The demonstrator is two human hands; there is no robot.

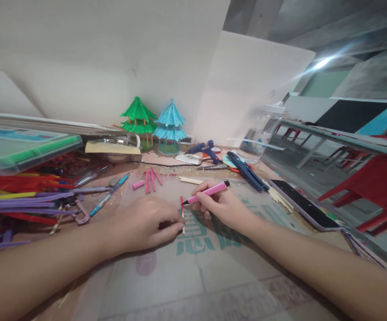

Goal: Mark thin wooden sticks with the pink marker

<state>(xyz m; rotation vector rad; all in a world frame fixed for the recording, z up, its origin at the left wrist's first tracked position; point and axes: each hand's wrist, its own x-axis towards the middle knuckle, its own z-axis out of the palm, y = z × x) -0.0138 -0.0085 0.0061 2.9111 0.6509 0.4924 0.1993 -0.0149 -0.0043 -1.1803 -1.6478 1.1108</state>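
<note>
My right hand (215,203) is closed around a pink marker (210,191), whose dark tip meets a thin wooden stick (183,228). The stick's far part is coloured pink, while the near part is bare wood. My left hand (149,220) pinches the stick from the left side, low over the printed plastic sheet (139,294). Just beyond my left hand lie several pink sticks (148,182) and the marker's pink cap (139,184). A few plain sticks (190,180) rest behind my right hand.
At the back stand a green model pavilion (139,116) and a blue one (170,120), near a glue gun (202,150). A utility knife (245,171), a phone (303,203) and a clear jug (262,133) are on the right. Coloured pipe cleaners (22,205) crowd the left.
</note>
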